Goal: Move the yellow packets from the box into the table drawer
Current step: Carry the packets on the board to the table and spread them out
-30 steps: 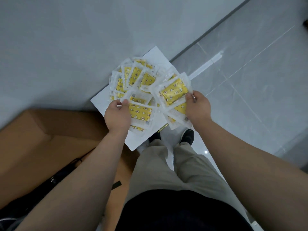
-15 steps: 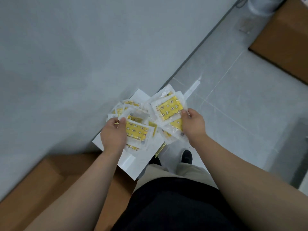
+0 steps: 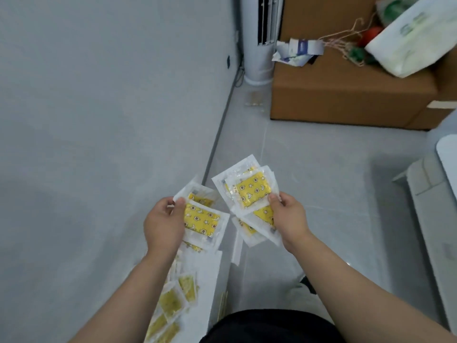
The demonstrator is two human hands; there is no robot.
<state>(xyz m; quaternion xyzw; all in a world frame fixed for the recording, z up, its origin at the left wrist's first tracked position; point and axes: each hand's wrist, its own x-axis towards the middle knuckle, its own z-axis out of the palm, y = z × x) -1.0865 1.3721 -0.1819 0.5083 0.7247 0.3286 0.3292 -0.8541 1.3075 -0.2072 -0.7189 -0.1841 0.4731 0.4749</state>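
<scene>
My left hand (image 3: 162, 226) grips a small stack of yellow packets (image 3: 201, 220) in clear wrappers, thumb on top. My right hand (image 3: 289, 216) pinches a second, fanned bunch of yellow packets (image 3: 251, 190), held a little higher and to the right. Both bunches are lifted above the floor by the grey wall. More yellow packets (image 3: 173, 303) lie below my left forearm on a white sheet or box (image 3: 209, 280) at the bottom centre. No table drawer can be made out.
A brown cardboard box (image 3: 346, 95) stands at the upper right with a white bag (image 3: 415, 40) and clutter on it. A white standing unit (image 3: 259, 45) is in the corner. White furniture (image 3: 435, 219) borders the right edge. Grey tiled floor lies ahead.
Both hands have lifted their packet bunches off the pile and apart from each other. The view has swung up and right, bringing the far cardboard box and white furniture into sight.
</scene>
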